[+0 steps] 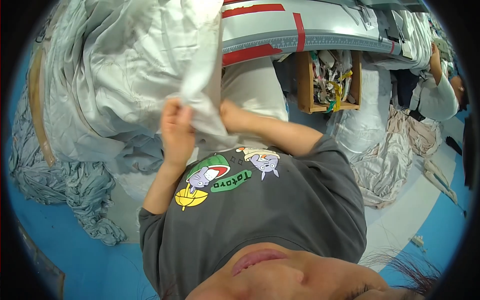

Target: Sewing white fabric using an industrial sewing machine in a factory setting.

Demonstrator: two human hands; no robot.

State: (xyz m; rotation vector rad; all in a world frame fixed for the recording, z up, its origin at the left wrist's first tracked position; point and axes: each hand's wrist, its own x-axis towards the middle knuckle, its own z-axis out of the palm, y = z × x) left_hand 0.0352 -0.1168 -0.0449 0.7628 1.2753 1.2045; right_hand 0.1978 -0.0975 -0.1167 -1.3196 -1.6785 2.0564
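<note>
Grey shirt [280, 210] | both hands [177, 127] gripping pale sheet [200, 95] | red-taped table [310, 25]

Both my forearms rise from my chest toward the middle of the frame, elbows bent and spread apart. My left hand [176, 127] is raised with its back toward me, fingers [184, 114] curled and pinched closed at the top. My right hand [229, 112] sits just beside it, near the same height, closed in a fist, wrist bent, with the bare forearm slanting down to my sleeve.
</note>
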